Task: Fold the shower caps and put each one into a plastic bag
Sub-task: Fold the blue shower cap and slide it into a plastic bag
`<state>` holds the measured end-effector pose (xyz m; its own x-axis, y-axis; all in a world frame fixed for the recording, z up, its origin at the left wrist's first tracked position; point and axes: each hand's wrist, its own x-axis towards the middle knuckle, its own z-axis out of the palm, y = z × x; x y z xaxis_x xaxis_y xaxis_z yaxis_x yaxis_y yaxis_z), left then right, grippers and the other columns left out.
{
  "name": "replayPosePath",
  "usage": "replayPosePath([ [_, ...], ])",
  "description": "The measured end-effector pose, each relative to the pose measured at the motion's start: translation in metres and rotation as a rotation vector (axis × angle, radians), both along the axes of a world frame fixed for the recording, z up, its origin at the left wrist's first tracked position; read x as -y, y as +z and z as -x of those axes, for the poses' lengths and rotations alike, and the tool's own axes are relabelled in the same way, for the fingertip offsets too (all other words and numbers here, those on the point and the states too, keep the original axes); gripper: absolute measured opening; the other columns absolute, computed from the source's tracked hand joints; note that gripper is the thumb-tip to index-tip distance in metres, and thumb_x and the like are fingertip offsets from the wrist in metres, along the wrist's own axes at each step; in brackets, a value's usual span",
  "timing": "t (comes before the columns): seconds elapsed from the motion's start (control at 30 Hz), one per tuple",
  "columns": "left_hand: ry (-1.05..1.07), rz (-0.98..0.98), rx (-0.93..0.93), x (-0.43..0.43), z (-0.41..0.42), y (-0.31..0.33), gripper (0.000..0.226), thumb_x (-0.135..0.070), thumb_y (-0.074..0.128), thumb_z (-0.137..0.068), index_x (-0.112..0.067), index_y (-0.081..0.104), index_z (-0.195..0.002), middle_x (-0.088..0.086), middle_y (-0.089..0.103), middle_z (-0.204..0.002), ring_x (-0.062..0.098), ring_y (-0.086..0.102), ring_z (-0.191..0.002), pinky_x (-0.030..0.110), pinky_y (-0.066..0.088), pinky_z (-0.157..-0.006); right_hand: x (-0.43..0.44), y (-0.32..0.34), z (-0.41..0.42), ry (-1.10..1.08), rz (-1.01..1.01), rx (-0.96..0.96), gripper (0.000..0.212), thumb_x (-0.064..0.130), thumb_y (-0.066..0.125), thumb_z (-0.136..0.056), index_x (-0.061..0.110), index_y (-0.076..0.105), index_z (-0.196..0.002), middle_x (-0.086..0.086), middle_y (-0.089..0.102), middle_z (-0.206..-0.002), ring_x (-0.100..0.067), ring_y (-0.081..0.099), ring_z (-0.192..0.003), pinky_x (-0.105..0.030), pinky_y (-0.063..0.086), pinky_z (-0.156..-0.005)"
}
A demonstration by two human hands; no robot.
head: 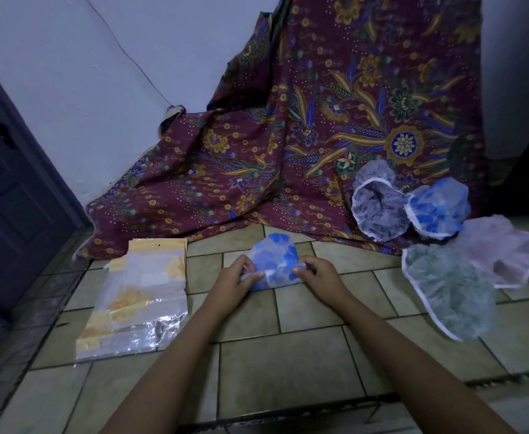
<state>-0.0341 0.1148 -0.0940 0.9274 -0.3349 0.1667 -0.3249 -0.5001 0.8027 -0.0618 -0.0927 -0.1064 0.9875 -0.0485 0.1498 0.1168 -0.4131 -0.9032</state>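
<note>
A blue-flowered shower cap [275, 258] lies partly folded on the tiled floor in front of me. My left hand [235, 278] grips its left lower edge, and my right hand [316, 274] pinches its right lower edge. A stack of clear plastic bags [138, 296] with yellow print lies on the floor to the left. Unfolded caps wait at the right: a grey one [377, 211], a blue one [438, 208], a green one [451, 289] and a pink one [507, 249].
A dark red batik cloth [335, 120] hangs down the wall and spreads onto the floor behind the caps. A dark door [9, 183] stands at the left. Bare floor tiles [288, 355] lie between my forearms and the cap.
</note>
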Motion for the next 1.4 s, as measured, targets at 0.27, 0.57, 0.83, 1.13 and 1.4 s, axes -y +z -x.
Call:
replayPosePath([
  [0.27,0.041,-0.002,-0.020,-0.004,-0.003,0.002,0.014,-0.008,0.063,-0.086,-0.014,0.056,-0.075,-0.007,0.059,-0.075,-0.006,0.053,-0.070,0.008,0.036,-0.064,-0.004,-0.003,-0.003,-0.119,0.015,-0.033,0.009,0.007,0.064,-0.085,0.013,0.058,-0.087,0.004,0.037,-0.059,-0.007,0.035,-0.055,-0.013,0.030,-0.051],
  [0.57,0.253,-0.439,0.141,0.020,0.004,0.003,0.016,-0.024,0.053,-0.089,-0.012,0.062,-0.095,0.007,0.062,-0.099,0.025,0.057,-0.094,0.030,0.039,-0.075,-0.007,-0.008,0.001,-0.176,0.384,0.035,0.018,0.016,0.057,-0.090,0.015,0.062,-0.107,-0.005,0.057,-0.111,-0.021,0.052,-0.105,-0.031,0.030,-0.088],
  [0.83,0.020,-0.810,0.676,0.028,0.005,-0.004,0.022,-0.017,0.041,-0.069,-0.021,0.062,-0.068,-0.002,0.057,-0.062,0.021,0.057,-0.055,0.031,0.028,-0.065,-0.017,-0.010,0.003,-0.167,1.048,0.339,0.023,0.021,0.046,-0.069,0.025,0.066,-0.078,-0.002,0.061,-0.080,-0.021,0.052,-0.078,-0.032,0.028,-0.070],
  [1.13,-0.254,-0.796,0.510,0.012,0.000,0.000,0.066,-0.057,0.034,-0.082,-0.010,0.058,-0.121,0.010,0.066,-0.098,0.028,0.061,-0.088,0.035,0.039,-0.084,-0.002,0.006,0.011,0.139,0.920,0.167,0.060,0.050,0.034,-0.074,0.020,0.063,-0.117,-0.004,0.065,-0.098,-0.023,0.060,-0.096,-0.037,0.035,-0.089],
  [1.4,-0.218,-0.693,0.464,0.012,-0.010,0.013,0.061,-0.053,0.010,-0.084,-0.014,0.049,-0.110,0.006,0.069,-0.098,0.029,0.059,-0.087,0.031,0.027,-0.083,-0.001,0.014,-0.002,0.071,0.771,0.136,0.043,0.035,0.038,-0.077,0.017,0.065,-0.105,-0.002,0.068,-0.105,-0.023,0.060,-0.098,-0.026,0.021,-0.076],
])
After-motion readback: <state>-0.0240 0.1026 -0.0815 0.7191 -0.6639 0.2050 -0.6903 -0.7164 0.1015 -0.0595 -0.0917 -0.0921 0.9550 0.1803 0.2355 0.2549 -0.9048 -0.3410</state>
